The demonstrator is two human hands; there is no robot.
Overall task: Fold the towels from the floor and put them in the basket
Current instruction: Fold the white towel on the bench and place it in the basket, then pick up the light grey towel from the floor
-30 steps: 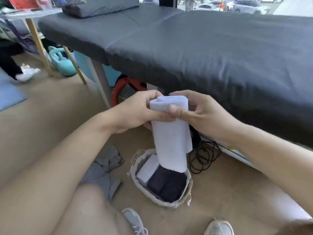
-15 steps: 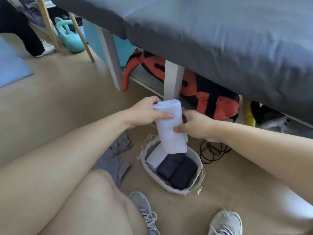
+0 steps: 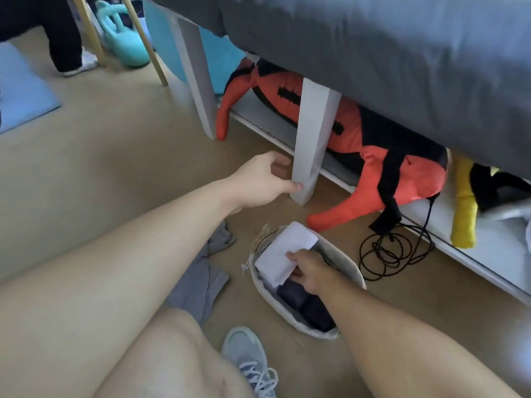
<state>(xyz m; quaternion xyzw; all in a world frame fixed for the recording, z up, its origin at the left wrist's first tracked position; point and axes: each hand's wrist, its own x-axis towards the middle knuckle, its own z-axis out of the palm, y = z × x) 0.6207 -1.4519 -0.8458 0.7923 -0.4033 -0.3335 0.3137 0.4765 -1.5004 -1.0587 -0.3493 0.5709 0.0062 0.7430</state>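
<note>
Head view, nearest first: a bare knee and a grey laced sneaker (image 3: 249,356) sit at 6 o'clock, and just beyond them the right hand (image 3: 309,272) reaches down, its fingers pinching a soft white folded towel (image 3: 283,257) at the rim of the pale oval fabric basket (image 3: 355,273), which already holds dark folded towels (image 3: 304,304). At 9 o'clock of the basket a crumpled grey towel (image 3: 201,278) lies on the tan floor, with a coiled black cable (image 3: 390,254) at its 3 o'clock. Farther off, the left hand (image 3: 263,179) hangs loosely curled and empty beside a white table leg (image 3: 311,139), an orange-and-black bag (image 3: 382,156) lying behind.
</note>
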